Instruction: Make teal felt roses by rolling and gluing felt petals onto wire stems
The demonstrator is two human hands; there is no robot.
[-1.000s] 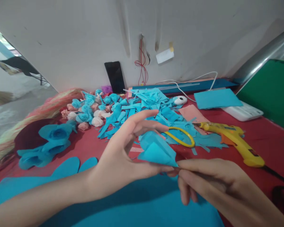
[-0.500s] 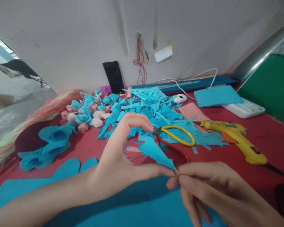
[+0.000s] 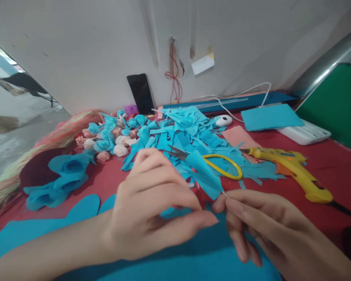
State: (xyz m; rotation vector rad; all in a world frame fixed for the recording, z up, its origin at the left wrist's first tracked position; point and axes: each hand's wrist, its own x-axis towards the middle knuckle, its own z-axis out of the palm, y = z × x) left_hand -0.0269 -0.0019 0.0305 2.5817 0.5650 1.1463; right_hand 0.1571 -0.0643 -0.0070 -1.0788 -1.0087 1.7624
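Observation:
My right hand (image 3: 260, 222) pinches the lower tip of a blue paper piece (image 3: 206, 175) between thumb and fingers. A thin pale line, perhaps a wire, shows at the pinch. To the left, my left hand (image 3: 155, 210) is off the paper with fingers curled and the thumb held apart, nothing in it. Behind the paper lie scissors with one yellow handle loop (image 3: 225, 167) and a red one mostly hidden; their blades point left. Under both hands spreads a large blue sheet (image 3: 175, 253).
Blue paper scraps (image 3: 187, 121) are heaped mid-table. Small blue and pink paper roses (image 3: 107, 136) and larger blue flowers (image 3: 67, 171) lie left. A yellow glue gun (image 3: 295, 168) lies right, near blue paper (image 3: 272, 117) on a white device. A phone (image 3: 140, 93) leans on the wall.
My left hand has let go of the paper's lower end and moved slightly left, its fingers curling down. The paper now leans in my right hand alone, and the scissor blades have come into view.

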